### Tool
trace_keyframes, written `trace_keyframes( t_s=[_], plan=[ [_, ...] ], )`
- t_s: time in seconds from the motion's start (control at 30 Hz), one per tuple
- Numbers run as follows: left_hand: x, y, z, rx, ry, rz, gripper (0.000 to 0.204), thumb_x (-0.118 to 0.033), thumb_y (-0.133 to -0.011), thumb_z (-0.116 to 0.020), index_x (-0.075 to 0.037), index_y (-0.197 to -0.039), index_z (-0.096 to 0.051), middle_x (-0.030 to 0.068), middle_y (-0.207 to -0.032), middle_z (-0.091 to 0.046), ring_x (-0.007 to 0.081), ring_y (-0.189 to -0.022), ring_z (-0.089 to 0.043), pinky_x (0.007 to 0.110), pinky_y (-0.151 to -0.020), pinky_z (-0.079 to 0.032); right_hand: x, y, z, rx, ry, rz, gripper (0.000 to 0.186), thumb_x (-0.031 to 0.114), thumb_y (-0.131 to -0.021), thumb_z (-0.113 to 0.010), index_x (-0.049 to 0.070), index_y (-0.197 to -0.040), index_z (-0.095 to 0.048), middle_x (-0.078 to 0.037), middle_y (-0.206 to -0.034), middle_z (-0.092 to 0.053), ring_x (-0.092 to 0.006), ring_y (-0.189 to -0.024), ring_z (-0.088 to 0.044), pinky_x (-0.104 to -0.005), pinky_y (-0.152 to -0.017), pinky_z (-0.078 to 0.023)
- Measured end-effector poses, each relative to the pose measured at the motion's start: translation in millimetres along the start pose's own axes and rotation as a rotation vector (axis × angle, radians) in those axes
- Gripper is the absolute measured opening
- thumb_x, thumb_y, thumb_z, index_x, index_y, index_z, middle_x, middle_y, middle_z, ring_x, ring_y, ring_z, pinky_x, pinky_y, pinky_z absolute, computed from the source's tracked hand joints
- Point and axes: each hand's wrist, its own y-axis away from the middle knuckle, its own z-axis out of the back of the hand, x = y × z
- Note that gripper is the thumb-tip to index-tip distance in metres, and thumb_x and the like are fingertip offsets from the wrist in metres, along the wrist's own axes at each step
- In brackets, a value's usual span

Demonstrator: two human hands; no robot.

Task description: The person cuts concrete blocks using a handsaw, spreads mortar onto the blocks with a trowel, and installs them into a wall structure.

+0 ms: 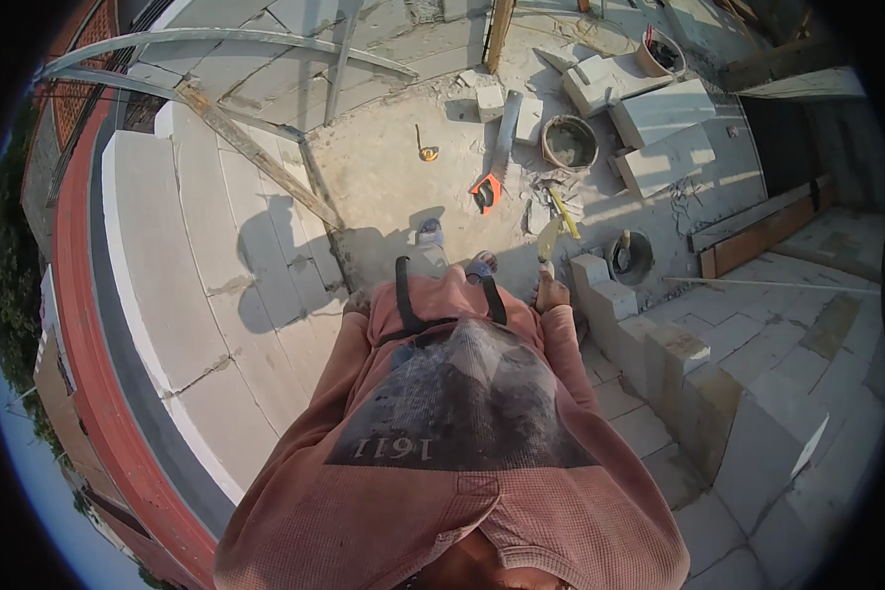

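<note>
My right hand [552,294] is closed around the handle of a trowel [549,239] beside my right hip, its pale blade pointing away from me. My left hand [358,303] hangs at my left side, mostly hidden by the sleeve and shirt, so its fingers cannot be made out. Just past the trowel lies a yellow stick-like tool [564,212] on crumpled, pale sheet material. A handsaw [502,147] with an orange and black handle rests on the floor ahead. To its left sits a yellow tape measure [429,153].
Ahead stands a round tub [569,144] of grey mix, near stacked white blocks [664,113]. A dark bucket [630,258] is to the right, beside a stepped block wall [659,354]. Another block wall [206,256] runs along my left, with a wooden pole [256,152] across it.
</note>
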Motion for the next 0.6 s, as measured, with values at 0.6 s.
trace_keyframes(
  t_s=[0.6],
  plan=[
    [-129.4, -103.2, 47.5, 0.364, -0.115, -0.039, 0.062, -0.057, -0.094, -0.055, -0.008, -0.131, -0.062, 0.0109, -0.126, -0.066, 0.0276, -0.112, -0.062, 0.036, -0.096, -0.049, -68.3, -15.9, 11.9, -0.297, 0.05, 0.136, 0.06, 0.055, -0.095, -0.054, -0.001, -0.077, -0.065, -0.009, -0.064, -0.062, -0.0208, -0.058, -0.062, -0.0363, -0.055, -0.05]
  ],
)
